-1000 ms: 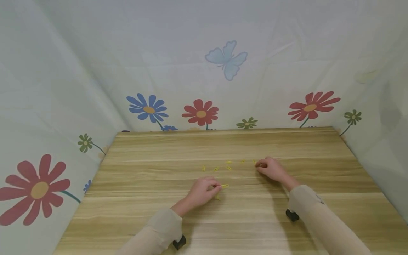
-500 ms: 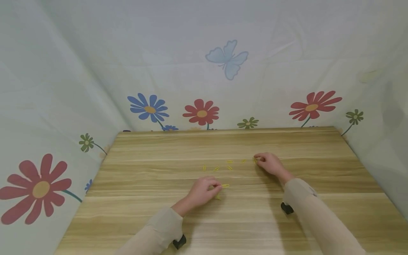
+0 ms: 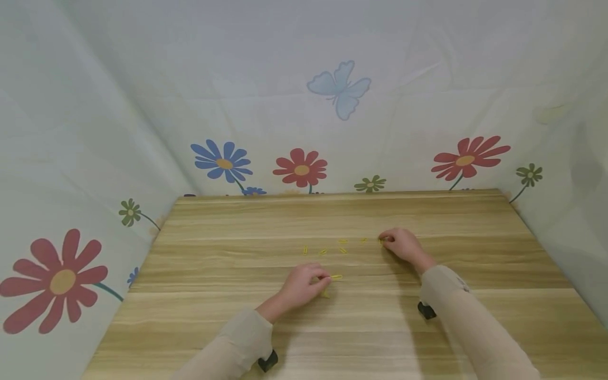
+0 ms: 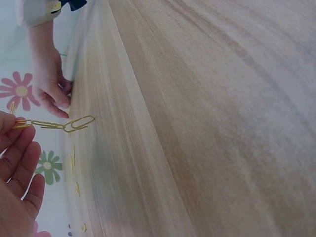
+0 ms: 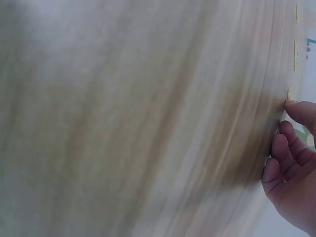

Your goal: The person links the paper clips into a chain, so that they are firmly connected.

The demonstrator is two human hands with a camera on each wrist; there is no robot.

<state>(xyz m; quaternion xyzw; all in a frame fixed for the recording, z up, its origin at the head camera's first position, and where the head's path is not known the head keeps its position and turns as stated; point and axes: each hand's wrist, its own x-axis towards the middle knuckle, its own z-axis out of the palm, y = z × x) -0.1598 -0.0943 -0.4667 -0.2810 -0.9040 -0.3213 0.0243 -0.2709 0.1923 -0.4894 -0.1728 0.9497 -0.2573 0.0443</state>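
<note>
My left hand (image 3: pixel 301 285) pinches a short chain of linked yellow paper clips (image 4: pixel 47 125) between thumb and fingertips, low over the wooden table. One link sticks out to the right of the fingertips, and another part of the chain hangs below the hand in the head view. Farther back and to the right, my right hand (image 3: pixel 404 245) has its thumb and index finger pinching a single yellow paper clip (image 5: pixel 289 93) at the tabletop. The fingertips partly cover that clip, and the other fingers curl inward beneath.
Several loose yellow paper clips (image 3: pixel 343 241) lie scattered across the middle of the wooden table (image 3: pixel 228 227). A white cloth (image 3: pixel 237 63) printed with flowers and a butterfly hangs behind the table and along its sides.
My right hand has moved slightly away from me and to the left, its fingertips coming onto the rightmost loose paper clip. The left hand has held its chain in place.
</note>
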